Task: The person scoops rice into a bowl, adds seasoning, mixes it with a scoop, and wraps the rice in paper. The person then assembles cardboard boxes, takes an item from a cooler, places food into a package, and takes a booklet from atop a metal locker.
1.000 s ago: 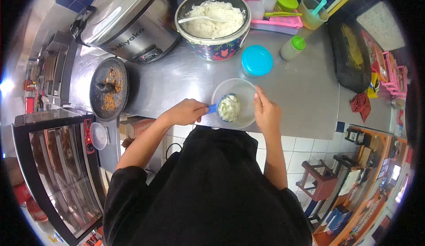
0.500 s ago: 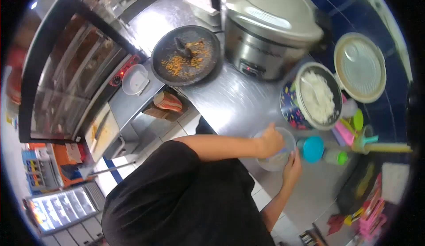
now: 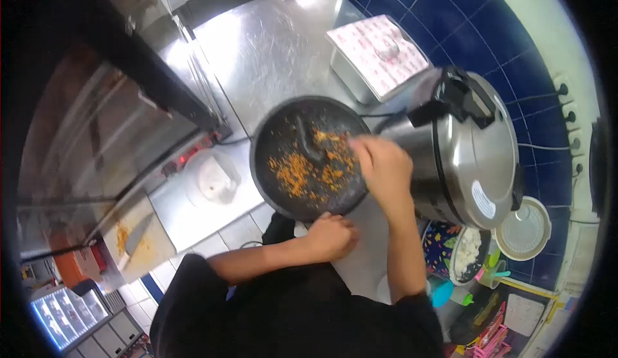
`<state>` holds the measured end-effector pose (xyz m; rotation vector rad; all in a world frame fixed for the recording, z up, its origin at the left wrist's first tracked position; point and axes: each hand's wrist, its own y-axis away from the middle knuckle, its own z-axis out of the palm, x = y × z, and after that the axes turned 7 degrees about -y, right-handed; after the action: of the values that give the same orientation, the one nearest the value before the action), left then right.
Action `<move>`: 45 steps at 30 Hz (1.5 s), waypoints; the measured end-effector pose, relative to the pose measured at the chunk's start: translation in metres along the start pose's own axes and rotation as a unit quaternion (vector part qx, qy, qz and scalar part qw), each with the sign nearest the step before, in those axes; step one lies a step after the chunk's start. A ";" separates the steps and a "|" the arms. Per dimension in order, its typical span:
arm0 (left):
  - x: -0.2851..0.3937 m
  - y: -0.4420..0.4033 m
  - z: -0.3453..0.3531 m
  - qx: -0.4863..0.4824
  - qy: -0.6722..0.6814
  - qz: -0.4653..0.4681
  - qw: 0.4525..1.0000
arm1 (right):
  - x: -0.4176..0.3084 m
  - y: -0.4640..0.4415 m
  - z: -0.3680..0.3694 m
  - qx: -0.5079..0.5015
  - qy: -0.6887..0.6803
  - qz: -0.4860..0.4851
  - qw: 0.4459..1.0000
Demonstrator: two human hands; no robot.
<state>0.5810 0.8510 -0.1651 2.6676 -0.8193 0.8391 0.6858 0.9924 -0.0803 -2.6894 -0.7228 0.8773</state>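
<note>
Two hands at the mortar (image 3: 267, 147) on the desk (image 3: 277, 55): right hand (image 3: 388, 168) over its right rim, left hand (image 3: 330, 236) just by the near rim, contact with it impossible to tell. Right fingers bent, tips toward the bowl, too blurred for telling a pinch from a bare curl. Left fingers folded inward, palm hidden, so no telling of any hold. Pestle (image 3: 305, 140) inside the mortar, among orange-brown crumbs (image 3: 291, 172), left of the right fingertips, near but apart in view. Long axis slightly bent, from far side toward near, roughly crosswise to the gap. Right hand clearly nearer; left hand farther off. Cooker (image 3: 473, 165) beside the mortar, to the right.
</note>
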 end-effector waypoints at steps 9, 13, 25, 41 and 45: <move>-0.100 0.041 -0.117 0.193 0.161 -0.114 0.961 | 0.135 -0.220 0.177 0.099 0.341 0.036 0.934; -0.128 0.030 -0.124 0.225 0.244 -0.161 0.929 | 0.114 -0.232 0.153 -0.106 0.256 0.156 0.948; -0.164 -0.083 -0.188 0.256 0.211 -0.081 0.940 | 0.135 -0.238 0.135 -0.051 0.159 0.090 0.982; -0.240 -0.196 -0.182 0.220 0.450 -0.197 0.843 | 0.166 -0.240 0.124 0.018 -0.093 0.281 0.955; -0.250 -0.212 -0.176 0.210 0.479 -0.230 0.821 | 0.164 -0.237 0.123 -0.020 -0.082 0.266 0.960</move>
<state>0.4525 1.1996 -0.1786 2.0586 0.2783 2.0763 0.6357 1.2867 -0.1763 -2.9182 -0.0240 1.2227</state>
